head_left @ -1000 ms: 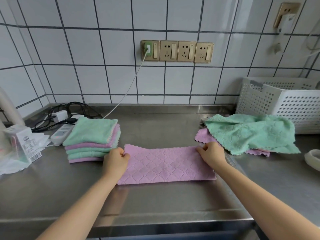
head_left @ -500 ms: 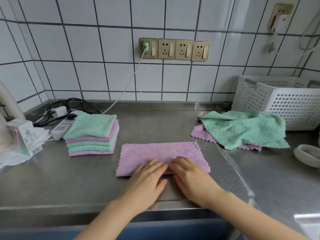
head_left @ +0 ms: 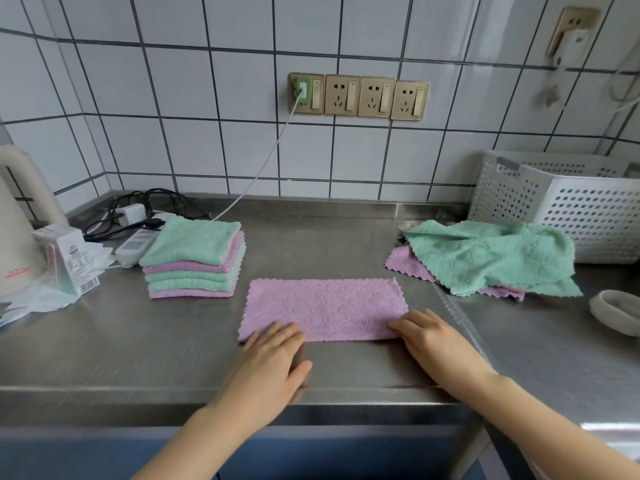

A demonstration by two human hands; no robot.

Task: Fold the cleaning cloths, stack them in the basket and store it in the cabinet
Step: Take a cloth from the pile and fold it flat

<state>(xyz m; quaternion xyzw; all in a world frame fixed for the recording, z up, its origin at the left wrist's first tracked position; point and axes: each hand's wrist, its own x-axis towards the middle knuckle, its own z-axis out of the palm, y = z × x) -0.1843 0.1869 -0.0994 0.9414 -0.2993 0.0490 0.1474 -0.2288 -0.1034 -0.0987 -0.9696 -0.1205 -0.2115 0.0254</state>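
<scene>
Pink cloth (head_left: 323, 308): folded into a long strip, it lies flat on the steel counter (head_left: 138, 341) straight ahead of you, long axis running left to right, parallel to the counter's front edge.
Your left hand (head_left: 268, 363): palm down, fingers stretched and a little apart, fingertips on the strip's near left corner; it clamps nothing.
Your right hand (head_left: 434, 339): flat too, fingers close together, tips resting on the near right corner.
Change: half a second ago both your hands pressed side by side at the middle of the near edge; now they have slid out to the two ends, and the strip looks smooth.
Folded stack (head_left: 194, 259): five green and pink cloths piled just left of the strip, not touching it.
Unfolded pile (head_left: 485, 259): a crumpled green cloth over a pink one, back right of the strip.
White basket (head_left: 568, 206): perforated, standing behind that pile against the tiled wall.
Far left: a power strip (head_left: 135, 245), black cables and a small carton (head_left: 67, 259).
</scene>
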